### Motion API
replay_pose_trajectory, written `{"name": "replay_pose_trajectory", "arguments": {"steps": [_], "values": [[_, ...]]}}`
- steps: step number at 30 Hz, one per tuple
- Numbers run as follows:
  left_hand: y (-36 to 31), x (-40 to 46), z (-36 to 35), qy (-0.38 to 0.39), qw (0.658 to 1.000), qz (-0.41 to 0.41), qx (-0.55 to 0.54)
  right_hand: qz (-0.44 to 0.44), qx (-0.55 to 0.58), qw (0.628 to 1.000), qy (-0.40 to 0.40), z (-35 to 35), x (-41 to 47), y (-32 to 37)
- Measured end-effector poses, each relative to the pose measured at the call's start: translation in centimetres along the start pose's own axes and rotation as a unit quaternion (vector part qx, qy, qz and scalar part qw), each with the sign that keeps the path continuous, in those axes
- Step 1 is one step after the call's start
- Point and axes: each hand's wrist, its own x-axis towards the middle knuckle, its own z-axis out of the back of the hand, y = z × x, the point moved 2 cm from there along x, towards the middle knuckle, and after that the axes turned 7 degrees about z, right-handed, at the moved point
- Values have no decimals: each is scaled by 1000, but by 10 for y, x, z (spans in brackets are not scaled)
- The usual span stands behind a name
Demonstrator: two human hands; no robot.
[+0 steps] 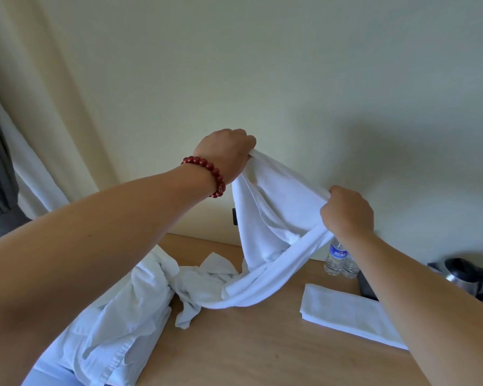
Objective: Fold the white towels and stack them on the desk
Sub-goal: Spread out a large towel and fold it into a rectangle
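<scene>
Pale cream wall behind, cream curtain (67,87) hanging at the left, light wooden desk (262,344) below. Both arms raised over the desk. Left hand (223,154), red bead bracelet (207,174) on its wrist, is closed round one end of a white towel (265,218), fingers curled over the bunched edge, held up high near the wall. Right hand (346,213) sits lower and to the right, also clenched on the same towel's edge, cloth gathered in the fist. Towel sags between the two hands, twisted and not spread flat; its lower part loops down and rests on the desk, touching a heap of unfolded white towels (140,296) that runs along the left side of the desk to the near edge. One folded towel (346,313) lies flat on the desk at right, partly hidden under the right forearm, apart from the heap. Two clear water bottles (339,260) with blue labels stand just behind it against the wall, close together. Metal kettle (469,277) with black handle at far right, on a dark base. Small dark wall fitting (234,217) just left of the hanging towel, mostly covered.
</scene>
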Motion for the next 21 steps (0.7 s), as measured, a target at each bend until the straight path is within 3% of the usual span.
{"name": "replay_pose_trajectory", "arguments": {"steps": [10,21], "values": [[19,9,-4,-5,997,62,36,-43,25,999,-14,10,9,-38],[73,10,-13,-32,992,107,62,-74,-67,994,-49,55,22,-93]]}}
